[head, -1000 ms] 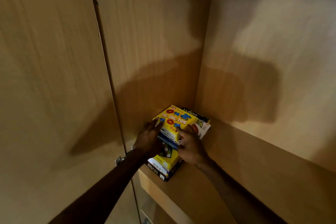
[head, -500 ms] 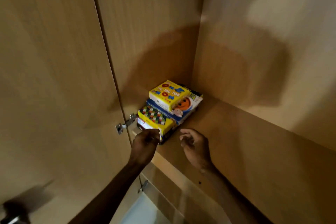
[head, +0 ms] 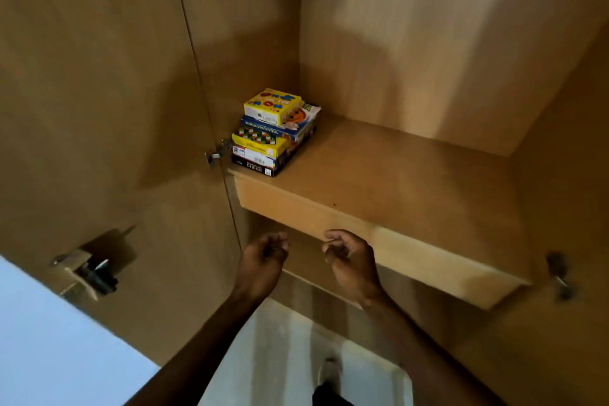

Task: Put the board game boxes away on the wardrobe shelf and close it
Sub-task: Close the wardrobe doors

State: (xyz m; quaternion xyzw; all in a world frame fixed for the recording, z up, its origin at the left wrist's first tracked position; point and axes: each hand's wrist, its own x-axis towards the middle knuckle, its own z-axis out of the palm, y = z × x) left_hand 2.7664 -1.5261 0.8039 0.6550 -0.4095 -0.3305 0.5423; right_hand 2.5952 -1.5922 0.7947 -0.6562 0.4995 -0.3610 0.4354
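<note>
A stack of board game boxes [head: 273, 132] stands in the back left corner of the wooden wardrobe shelf [head: 395, 181], with a yellow tic-tac-toe box [head: 272, 105] on top. My left hand [head: 263, 262] and my right hand [head: 351, 260] hang below the shelf's front edge, well clear of the boxes. Both hands hold nothing and their fingers are loosely curled. The left wardrobe door [head: 99, 142] stands open beside the shelf.
A metal hinge [head: 217, 152] joins the left door to the frame by the boxes. A lock fitting [head: 90, 269] sits low on the door's inner face. Another hinge [head: 560, 277] shows at the right. A pale floor [head: 280, 356] lies below.
Both hands let go of the box stack and drew back down and out of the wardrobe. The view has pulled away from the shelf.
</note>
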